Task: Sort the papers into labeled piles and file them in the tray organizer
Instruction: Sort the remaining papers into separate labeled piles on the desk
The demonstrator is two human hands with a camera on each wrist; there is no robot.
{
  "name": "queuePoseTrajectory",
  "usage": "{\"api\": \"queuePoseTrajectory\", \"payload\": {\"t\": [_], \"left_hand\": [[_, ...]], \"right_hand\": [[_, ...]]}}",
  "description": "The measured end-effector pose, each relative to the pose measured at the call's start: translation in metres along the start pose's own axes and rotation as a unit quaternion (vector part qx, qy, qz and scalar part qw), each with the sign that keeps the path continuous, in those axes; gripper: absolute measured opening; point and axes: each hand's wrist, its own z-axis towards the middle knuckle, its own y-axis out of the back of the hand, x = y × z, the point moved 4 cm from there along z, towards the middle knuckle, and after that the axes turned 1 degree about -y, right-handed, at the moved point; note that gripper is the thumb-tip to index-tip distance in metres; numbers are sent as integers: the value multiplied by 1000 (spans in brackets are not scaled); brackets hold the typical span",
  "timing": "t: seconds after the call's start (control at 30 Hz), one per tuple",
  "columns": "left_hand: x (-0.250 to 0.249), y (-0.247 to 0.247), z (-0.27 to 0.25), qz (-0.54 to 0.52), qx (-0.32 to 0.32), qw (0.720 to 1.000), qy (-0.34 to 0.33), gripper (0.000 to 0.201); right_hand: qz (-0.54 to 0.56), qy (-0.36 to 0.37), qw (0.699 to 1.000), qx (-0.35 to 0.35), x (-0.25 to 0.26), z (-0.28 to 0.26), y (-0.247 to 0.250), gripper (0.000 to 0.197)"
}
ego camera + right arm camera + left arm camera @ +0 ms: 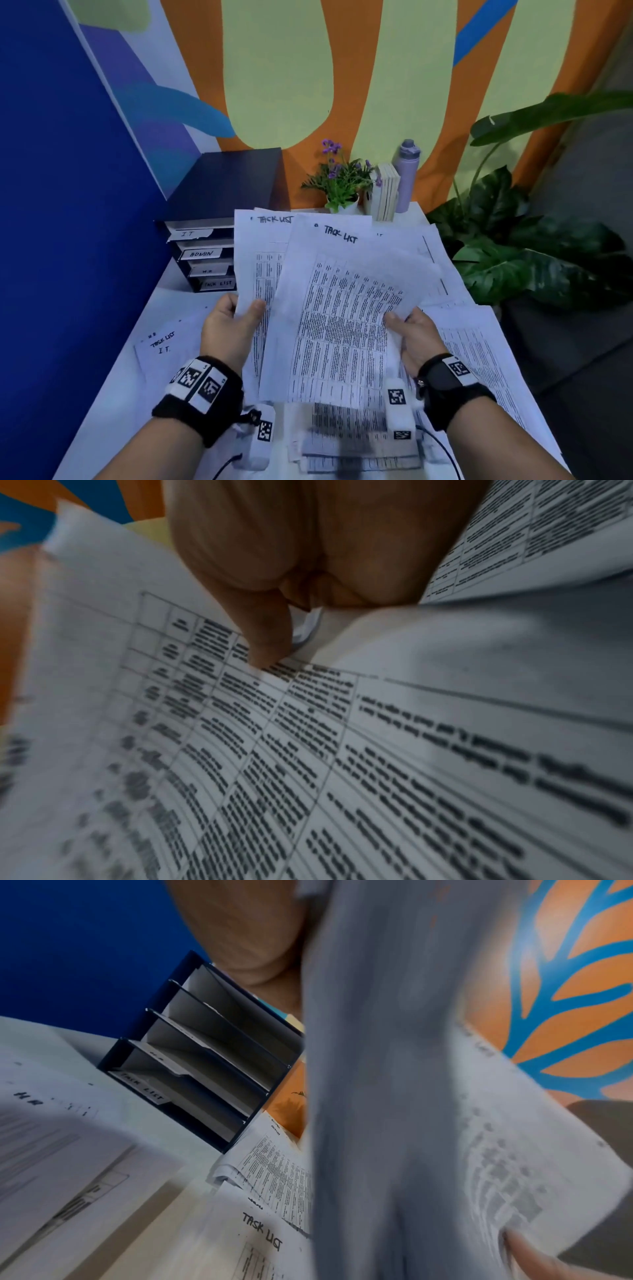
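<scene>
Midway through sorting: the left hand [227, 327] and right hand [412, 334] each pinch "Task List" sheets [337, 308] above the surface [178, 308], where other papers [479, 342] lie loose; the tray organizer [209, 253], labelled, appears still unfilled.

White papers [337, 318], black gridded print; dark blue tray organizer [219, 192]; lilac bottle [407, 174]; possibly purple flowers [331, 147].

White table [178, 305] bears loose papers [479, 342], tray organizer [205, 253] (labeled), potted flowers [339, 181], bottle [407, 174].
</scene>
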Motion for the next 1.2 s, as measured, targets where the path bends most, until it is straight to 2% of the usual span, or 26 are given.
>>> {"api": "queuePoseTrajectory", "payload": {"t": [0.03, 0.17, 0.23, 0.33, 0.37, 0.4, 0.47, 0.53, 0.6, 0.7, 0.8, 0.97, 1.03, 1.1, 1.2], "left_hand": [[0, 0, 0, -10, -3, 1000, 0, 20], [-2, -7, -4, -33, 21, 999, -11, 14], [-2, -13, -8, -34, 45, 998, -15, 17], [3, -24, -19, -56, 94, 994, 7, 65], [4, -28, -22, -61, 109, 992, 5, 74], [3, -31, -25, -53, 116, 992, -10, 70], [-2, -40, -28, 3, 120, 992, -45, 44], [-6, -47, -28, 46, 113, 990, -71, 44], [-2, -51, -26, 37, 106, 991, -73, 40], [6, -58, -27, -52, 116, 991, -36, 43], [22, -64, -25, -47, 124, 991, -28, 52], [51, -66, -17, -78, 85, 993, 32, 40], [53, -65, -8, -105, 71, 991, 34, 41], [56, -60, 1, -114, 61, 991, 28, 48], [77, -44, 12, -10, 42, 998, 38, 51]], "right_hand": [[3, 1, 1000, 10, 1, 0, 2, 31], [9, 26, 999, 34, 6, 0, 3, 29], [1, 24, 998, 56, 9, -1, -2, 41], [-15, 13, 998, 56, 10, 2, -10, 46], [-33, 22, 998, 49, 10, 3, -13, 47], [-65, 43, 996, 38, 11, 2, -16, 47], [-132, 99, 986, 10, 15, -2, -20, 39], [-176, 146, 973, -19, 23, -12, -25, 30], [-182, 173, 968, -7, 27, -19, -29, 28], [-188, 167, 968, -1, 23, -28, -29, 43], [-217, 169, 961, -2, 12, -31, -25, 52], [-357, 108, 928, 23, -14, -18, -24, 41], [-368, 130, 921, -14, -6, -11, -22, 32], [-406, 143, 899, -77, 3, 1, -16, 29], [-452, 90, 878, -125, -5, 16, 1, 33]]}}
